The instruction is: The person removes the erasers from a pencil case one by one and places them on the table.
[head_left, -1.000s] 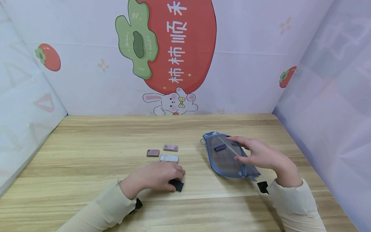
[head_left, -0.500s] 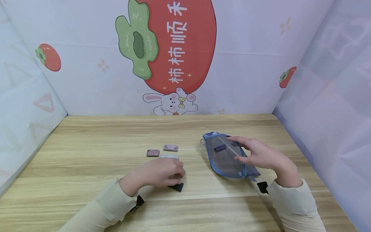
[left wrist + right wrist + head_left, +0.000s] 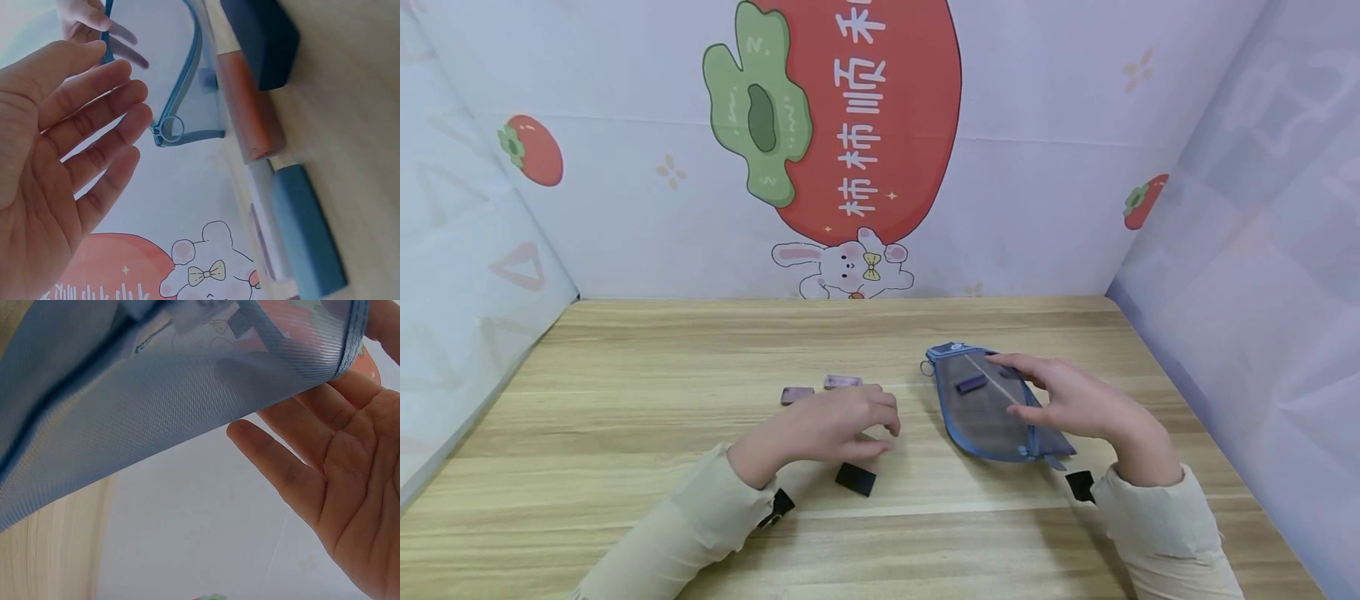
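Observation:
My left hand [image 3: 831, 425] hovers over the middle of the table, fingers relaxed and slightly bent. In the left wrist view its palm shows with nothing held. Below it lies a small black rectangular block [image 3: 856, 479]. A brownish-orange block [image 3: 253, 112], a white one [image 3: 269, 219] and a teal one [image 3: 309, 231] show in the left wrist view; the hand hides them in the head view. My right hand [image 3: 1075, 400] grips the edge of a blue-trimmed mesh zip pouch [image 3: 977, 425], some fingers behind the mesh. A dark purple cylinder [image 3: 972, 383] shows at the pouch.
Two small flat blocks, a dusky pink one [image 3: 797, 396] and a lilac one [image 3: 842, 382], lie beyond my left hand. A printed backdrop [image 3: 1037, 208] stands along the table's far edge, with side walls left and right.
My left hand has lifted off the blocks and moved up and to the right, uncovering the black block. My right hand and the pouch stay in place.

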The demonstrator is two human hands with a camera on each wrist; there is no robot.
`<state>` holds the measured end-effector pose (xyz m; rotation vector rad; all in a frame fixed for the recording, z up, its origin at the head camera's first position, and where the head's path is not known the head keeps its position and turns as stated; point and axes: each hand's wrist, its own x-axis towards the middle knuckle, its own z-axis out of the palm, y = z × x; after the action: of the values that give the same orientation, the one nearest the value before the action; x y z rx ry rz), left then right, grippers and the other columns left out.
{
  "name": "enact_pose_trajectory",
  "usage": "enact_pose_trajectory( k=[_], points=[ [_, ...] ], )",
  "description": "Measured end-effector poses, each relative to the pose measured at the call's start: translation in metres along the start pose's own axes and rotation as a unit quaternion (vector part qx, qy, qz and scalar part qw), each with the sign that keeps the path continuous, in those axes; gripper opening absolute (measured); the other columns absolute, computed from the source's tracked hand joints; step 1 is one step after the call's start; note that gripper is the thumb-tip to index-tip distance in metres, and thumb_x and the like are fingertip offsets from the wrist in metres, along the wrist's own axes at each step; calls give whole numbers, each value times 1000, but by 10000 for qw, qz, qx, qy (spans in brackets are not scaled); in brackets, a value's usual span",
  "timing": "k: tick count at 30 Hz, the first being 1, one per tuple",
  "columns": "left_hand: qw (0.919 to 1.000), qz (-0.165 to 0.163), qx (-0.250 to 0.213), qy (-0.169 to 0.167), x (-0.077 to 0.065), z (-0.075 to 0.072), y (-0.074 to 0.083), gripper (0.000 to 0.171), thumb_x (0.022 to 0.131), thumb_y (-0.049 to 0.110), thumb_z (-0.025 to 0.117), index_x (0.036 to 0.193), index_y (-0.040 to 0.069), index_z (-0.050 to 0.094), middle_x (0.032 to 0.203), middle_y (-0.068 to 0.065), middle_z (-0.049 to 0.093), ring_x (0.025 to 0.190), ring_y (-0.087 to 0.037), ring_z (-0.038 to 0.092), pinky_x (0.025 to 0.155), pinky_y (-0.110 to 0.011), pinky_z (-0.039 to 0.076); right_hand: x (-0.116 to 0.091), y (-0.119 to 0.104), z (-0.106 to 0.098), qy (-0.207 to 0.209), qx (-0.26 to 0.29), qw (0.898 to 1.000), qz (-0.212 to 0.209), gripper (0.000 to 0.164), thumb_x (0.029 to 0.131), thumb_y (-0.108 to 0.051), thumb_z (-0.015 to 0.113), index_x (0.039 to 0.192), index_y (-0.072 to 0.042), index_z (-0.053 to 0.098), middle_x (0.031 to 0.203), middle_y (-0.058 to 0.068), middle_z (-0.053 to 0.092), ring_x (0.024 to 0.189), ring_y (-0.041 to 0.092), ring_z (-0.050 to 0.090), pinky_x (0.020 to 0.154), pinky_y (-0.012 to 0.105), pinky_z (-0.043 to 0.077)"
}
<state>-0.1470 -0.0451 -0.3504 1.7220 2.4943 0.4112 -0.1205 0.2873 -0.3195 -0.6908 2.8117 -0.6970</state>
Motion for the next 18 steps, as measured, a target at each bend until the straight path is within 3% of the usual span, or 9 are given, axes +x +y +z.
enact_pose_trajectory(
  k=[3,7,11,18],
  points=[
    [9999,32,-113,82,5,-2,-1,17,97,20,63,104,9,72,103,-3,70,94,-15,61,85,-23,52,-1,0,0,19,29,10000,-7,65,89,-15,71,148,-9,44,138,17,59,115,28,60,88,44,50],
    [9995,166,-89,247,15,-5,-3,19,96,20,63,107,8,73,105,-2,69,96,-15,61,87,-24,53,-3,-1,0,32,104,9999,-60,65,89,-16,71,148,-8,45,141,19,56,127,37,57,98,56,47],
    [9988,356,122,321,28,-6,-6,19,97,20,63,109,9,72,106,-1,68,98,-13,61,89,-25,53,-3,-2,-1,20,190,9998,-106,64,90,-15,71,148,-7,44,141,21,56,128,39,55,98,57,47],
    [9986,389,187,319,45,-6,-10,20,96,21,64,110,9,72,109,0,69,100,-13,60,91,-24,52,-1,-1,0,25,246,9996,-106,64,90,-13,71,148,-6,44,135,17,61,121,32,60,94,52,49]
  ],
)
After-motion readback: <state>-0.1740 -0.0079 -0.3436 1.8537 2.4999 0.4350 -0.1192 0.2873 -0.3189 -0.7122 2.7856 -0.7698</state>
